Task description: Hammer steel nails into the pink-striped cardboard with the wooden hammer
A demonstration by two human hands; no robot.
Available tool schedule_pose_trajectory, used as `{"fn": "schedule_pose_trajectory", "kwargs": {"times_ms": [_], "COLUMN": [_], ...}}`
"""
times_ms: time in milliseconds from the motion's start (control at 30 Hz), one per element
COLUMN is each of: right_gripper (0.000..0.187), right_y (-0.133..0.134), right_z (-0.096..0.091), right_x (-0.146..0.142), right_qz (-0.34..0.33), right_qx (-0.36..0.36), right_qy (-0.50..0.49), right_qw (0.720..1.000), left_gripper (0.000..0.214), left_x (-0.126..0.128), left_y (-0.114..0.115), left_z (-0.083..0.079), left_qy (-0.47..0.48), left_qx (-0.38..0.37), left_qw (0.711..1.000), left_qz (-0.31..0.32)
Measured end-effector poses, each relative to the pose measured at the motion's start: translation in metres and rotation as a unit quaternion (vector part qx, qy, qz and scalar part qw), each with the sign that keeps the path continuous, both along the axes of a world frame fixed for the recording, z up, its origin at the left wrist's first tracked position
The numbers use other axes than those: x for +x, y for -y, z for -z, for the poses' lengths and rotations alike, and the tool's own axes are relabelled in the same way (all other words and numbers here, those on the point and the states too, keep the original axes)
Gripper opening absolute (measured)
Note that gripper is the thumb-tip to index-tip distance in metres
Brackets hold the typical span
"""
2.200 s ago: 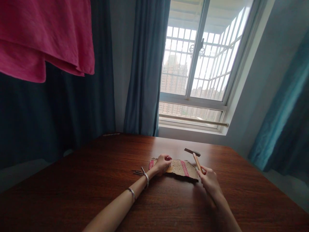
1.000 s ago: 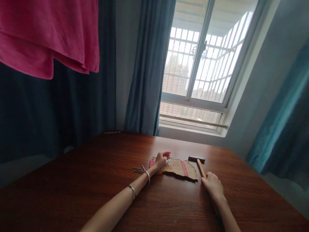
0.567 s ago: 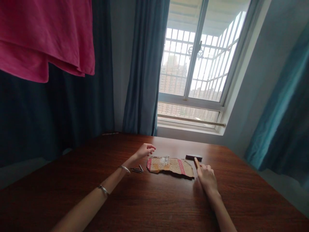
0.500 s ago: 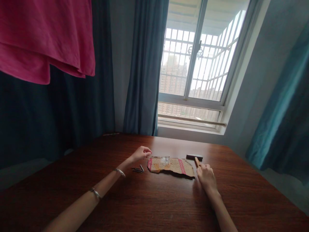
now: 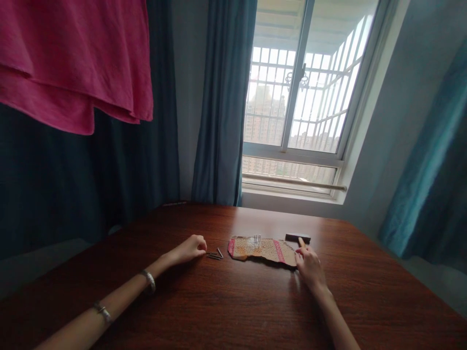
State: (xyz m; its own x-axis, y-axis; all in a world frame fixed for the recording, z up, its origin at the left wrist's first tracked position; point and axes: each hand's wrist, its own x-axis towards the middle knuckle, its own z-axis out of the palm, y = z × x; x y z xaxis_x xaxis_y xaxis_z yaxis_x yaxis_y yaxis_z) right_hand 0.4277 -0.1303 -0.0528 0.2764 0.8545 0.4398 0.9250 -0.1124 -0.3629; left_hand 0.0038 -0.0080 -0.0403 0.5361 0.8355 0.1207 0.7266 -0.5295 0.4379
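My left hand (image 5: 192, 248) is closed in a pinch at the near-left end of several loose dark nails (image 5: 214, 256) on the table; its fingertips meet the end of one nail. My right hand (image 5: 310, 266) is wrapped round the wooden handle of a hammer (image 5: 298, 238), whose dark head rests beyond the cardboard's right end. Between the hands lies a flat, ragged piece of cardboard (image 5: 268, 249) with pink bands and many small marks. Several nails (image 5: 257, 239) stand upright in it, left of its middle, beside a whitish patch.
The brown wooden table (image 5: 233, 301) reaches to the wall below a barred window (image 5: 292, 112). Dark blue curtains (image 5: 222, 107) hang behind it and at the right. A pink cloth (image 5: 80, 63) hangs at the upper left.
My left hand has moved left and down, from beside the cardboard's left end to the loose nails. My right hand still holds the hammer. The view has shifted slightly.
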Motion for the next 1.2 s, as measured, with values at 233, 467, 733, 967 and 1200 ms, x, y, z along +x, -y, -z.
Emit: {"fn": "schedule_pose_trajectory", "kwargs": {"times_ms": [233,467,733,967,1200], "right_gripper": [0.025,0.022,0.023,0.029,0.031], "right_y": [0.002,0.001,-0.001,0.003,0.002], "right_z": [-0.001,-0.002,-0.006,0.002,0.004], "right_x": [-0.002,-0.002,-0.029,-0.081,-0.09], "right_qz": [-0.013,-0.022,-0.152,-0.288,-0.313], "right_qx": [0.01,0.031,0.106,0.044,0.013], "right_qy": [-0.014,-0.028,-0.145,-0.344,-0.47], "right_qw": [1.0,0.999,0.972,0.893,0.825], "left_gripper": [0.028,0.022,0.019,0.027,0.026], "left_x": [0.006,0.002,0.046,0.127,0.162], "left_y": [0.005,0.0,0.01,0.044,0.071], "left_z": [0.001,0.008,-0.006,0.008,0.012], "left_qy": [-0.043,-0.072,0.138,0.278,0.28], "left_qx": [0.041,0.085,0.069,-0.095,-0.097], "left_qw": [0.997,0.992,0.988,0.955,0.953], "left_qz": [0.039,0.059,0.007,0.035,0.065]}}
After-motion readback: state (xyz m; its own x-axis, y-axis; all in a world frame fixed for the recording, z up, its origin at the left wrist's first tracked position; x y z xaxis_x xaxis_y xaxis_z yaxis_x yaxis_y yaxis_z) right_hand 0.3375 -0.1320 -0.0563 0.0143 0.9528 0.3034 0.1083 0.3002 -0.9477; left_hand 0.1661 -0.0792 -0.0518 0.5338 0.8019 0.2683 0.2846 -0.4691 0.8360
